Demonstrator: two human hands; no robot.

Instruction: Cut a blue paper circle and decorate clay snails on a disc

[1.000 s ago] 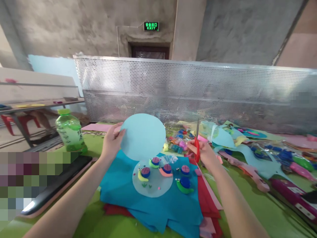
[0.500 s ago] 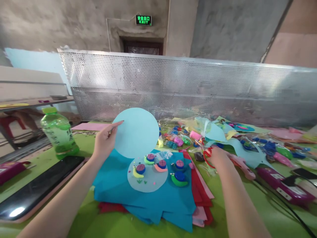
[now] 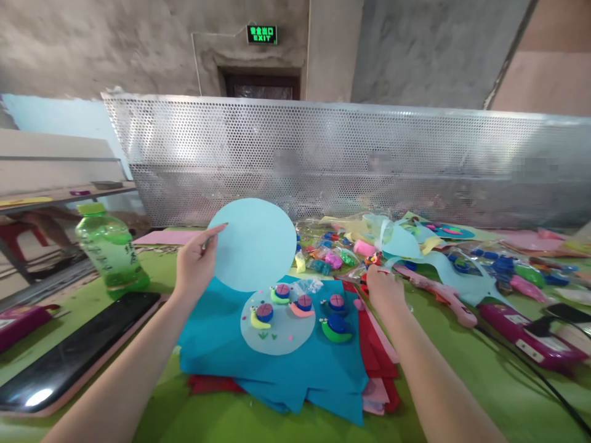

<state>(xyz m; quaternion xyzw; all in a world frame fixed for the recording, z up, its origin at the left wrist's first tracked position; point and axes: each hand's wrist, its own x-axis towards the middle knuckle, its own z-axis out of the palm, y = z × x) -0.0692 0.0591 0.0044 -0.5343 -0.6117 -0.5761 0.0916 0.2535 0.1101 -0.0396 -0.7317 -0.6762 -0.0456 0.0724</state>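
Note:
My left hand (image 3: 197, 258) pinches the left edge of a round light-blue paper disc (image 3: 253, 246), held upright above the blue sheets. At the right, my right hand (image 3: 386, 288) is closed around red-handled scissors (image 3: 364, 285), mostly hidden by the fingers, low over the table. Between my hands lies a stack of blue paper (image 3: 217, 344). On it rests a pale oval piece (image 3: 277, 341) with several clay snails, among them a yellow snail (image 3: 261, 318). A green snail (image 3: 336, 330) with a blue shell sits just right of the oval.
A green bottle (image 3: 113, 252) and a black phone (image 3: 78, 351) are at the left. Bagged coloured clay (image 3: 332, 258), light-blue paper scraps (image 3: 443, 271), a pink glue gun (image 3: 443, 292) and a purple box (image 3: 530, 338) with a cable lie at the right. A perforated metal panel (image 3: 323, 160) stands behind.
My right hand has moved left and slightly forward with the scissors, whose blades no longer show. My left hand still holds the paper disc in nearly the same place.

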